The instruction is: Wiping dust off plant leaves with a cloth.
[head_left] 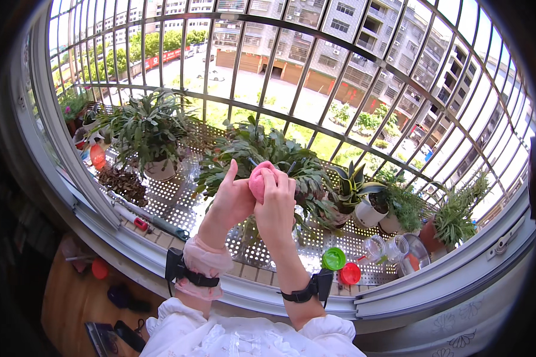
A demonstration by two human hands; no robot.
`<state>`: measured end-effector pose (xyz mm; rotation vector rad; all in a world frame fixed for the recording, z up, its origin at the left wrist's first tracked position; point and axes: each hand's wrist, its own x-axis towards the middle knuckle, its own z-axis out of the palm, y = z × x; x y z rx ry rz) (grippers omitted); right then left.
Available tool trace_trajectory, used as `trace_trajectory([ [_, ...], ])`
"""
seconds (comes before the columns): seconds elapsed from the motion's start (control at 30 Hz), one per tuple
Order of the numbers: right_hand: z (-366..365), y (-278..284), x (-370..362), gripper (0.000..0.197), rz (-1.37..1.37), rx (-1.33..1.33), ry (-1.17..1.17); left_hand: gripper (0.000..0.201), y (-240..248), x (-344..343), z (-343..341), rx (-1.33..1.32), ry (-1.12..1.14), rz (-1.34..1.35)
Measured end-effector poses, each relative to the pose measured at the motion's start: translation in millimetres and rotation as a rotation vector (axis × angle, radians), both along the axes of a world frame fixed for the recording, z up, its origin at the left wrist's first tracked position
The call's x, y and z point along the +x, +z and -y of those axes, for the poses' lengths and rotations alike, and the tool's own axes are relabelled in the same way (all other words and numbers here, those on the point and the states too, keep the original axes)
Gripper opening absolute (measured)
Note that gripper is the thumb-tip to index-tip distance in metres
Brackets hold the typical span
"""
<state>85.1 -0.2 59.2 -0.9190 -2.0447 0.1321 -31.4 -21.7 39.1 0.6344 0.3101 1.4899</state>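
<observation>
Frilled white sleeves and black wrist straps, nearest the lens, lead up to the hands.
Curved metal window grille [315,89]: encloses the ledge, street far below.
Perforated metal balcony shelf [178,202]: carries the pots.
Bushy green potted plant in a white pot [146,128]: left.
Spiky succulent in a white pot [357,193]: right.
Left hand [232,199] and right hand [275,205]: together, both clamped on a soft pink rounded lump [259,180], held over the foliage.
Round green plastic lid [333,259], round red plastic lid [349,273]: near the shelf's inner edge.
Risk: a slackened grip could drop the lump into the leaves or through the bars.
</observation>
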Motion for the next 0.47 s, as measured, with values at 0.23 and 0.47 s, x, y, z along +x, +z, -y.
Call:
trace_trajectory([
  [0.23,16,-11,3,0.059,-0.056,0.019,0.109,0.074,-8,-4,-1,-0.017,-0.031,0.144],
  [0.47,20,-13,6,0.059,-0.070,-0.047,0.167,0.070,-32,-17,-11,0.142,-0.214,0.261],
])
